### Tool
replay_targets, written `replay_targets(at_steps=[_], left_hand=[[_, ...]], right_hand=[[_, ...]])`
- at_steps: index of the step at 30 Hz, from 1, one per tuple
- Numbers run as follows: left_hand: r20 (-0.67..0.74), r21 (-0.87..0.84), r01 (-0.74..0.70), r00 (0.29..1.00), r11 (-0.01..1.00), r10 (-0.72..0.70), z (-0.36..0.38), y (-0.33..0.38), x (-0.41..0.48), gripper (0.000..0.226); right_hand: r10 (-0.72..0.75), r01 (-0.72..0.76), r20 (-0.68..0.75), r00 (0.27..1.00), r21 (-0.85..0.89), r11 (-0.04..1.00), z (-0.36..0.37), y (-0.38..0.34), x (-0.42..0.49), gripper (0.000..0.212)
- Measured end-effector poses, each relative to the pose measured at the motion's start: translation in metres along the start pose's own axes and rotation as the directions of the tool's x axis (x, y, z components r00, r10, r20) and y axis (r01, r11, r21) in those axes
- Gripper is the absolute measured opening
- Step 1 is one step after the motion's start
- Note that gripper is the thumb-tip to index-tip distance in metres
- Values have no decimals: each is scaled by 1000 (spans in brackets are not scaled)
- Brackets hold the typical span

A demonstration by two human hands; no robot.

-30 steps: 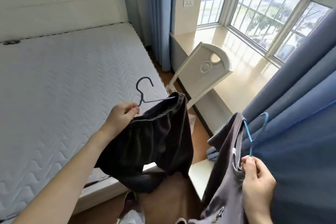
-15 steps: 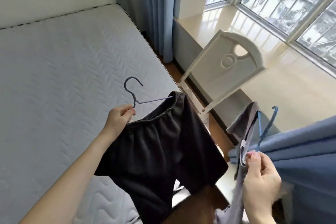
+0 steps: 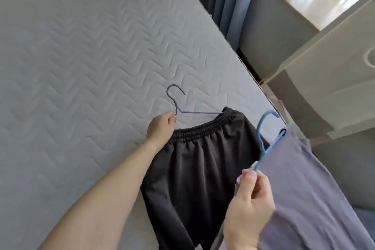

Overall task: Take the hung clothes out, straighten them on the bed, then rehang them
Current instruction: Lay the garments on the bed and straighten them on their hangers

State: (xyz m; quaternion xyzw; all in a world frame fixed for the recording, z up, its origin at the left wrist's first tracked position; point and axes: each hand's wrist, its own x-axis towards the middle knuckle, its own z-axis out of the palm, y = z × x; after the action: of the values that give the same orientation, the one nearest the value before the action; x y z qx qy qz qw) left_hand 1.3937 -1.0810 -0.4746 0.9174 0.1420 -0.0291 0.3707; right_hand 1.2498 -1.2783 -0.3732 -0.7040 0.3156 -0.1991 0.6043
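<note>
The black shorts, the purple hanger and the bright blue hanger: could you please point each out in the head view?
black shorts (image 3: pixel 203 168), head view, on the front fabric below the waistband.
purple hanger (image 3: pixel 200 112), head view, on its bare shoulder wire.
bright blue hanger (image 3: pixel 271 148), head view, on its slanted arm.

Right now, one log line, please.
left hand grips purple hanger with black shorts | right hand pinches blue hanger with grey garment | shorts over bed

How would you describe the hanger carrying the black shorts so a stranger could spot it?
Start at the quilted white mattress; over its right edge the left hand pinches a thin wire hanger at the neck, with black shorts strung on it. It is dull purple-grey, unlike the bright blue hanger in the right hand that carries the grey garment.
</note>
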Motion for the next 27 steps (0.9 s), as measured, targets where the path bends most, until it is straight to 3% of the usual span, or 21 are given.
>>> replay_targets(at_steps=[5, 9, 15, 18, 22, 27], left_hand=[[-145, 103, -54, 987, 993, 69, 50, -56, 19, 23], [-260, 151, -94, 957, 984, 131, 55, -64, 21, 17], [-31, 133, -29, 999, 991, 33, 28, -36, 21, 18], [0, 80, 15, 1000, 997, -15, -10, 0, -13, 29], [66, -68, -124, 989, 990, 129, -63, 75, -117, 30], [128, -227, -176, 970, 958, 209, -124, 162, -304, 36]], right_hand=[[-55, 63, 85, 995, -95, 994, 61, 71, 4, 21], [-56, 67, 86, 995, -135, 989, 70, 92, 4, 21], [-46, 60, 92, 995, -149, 987, 33, 46, -1, 20], [-76, 81, 51, 996, -95, 992, -10, -10, -4, 20], [-134, 138, 53, 990, -100, 985, -106, -85, -21, 20], [-174, 171, -17, 985, -117, 978, -269, -158, -59, 46]])
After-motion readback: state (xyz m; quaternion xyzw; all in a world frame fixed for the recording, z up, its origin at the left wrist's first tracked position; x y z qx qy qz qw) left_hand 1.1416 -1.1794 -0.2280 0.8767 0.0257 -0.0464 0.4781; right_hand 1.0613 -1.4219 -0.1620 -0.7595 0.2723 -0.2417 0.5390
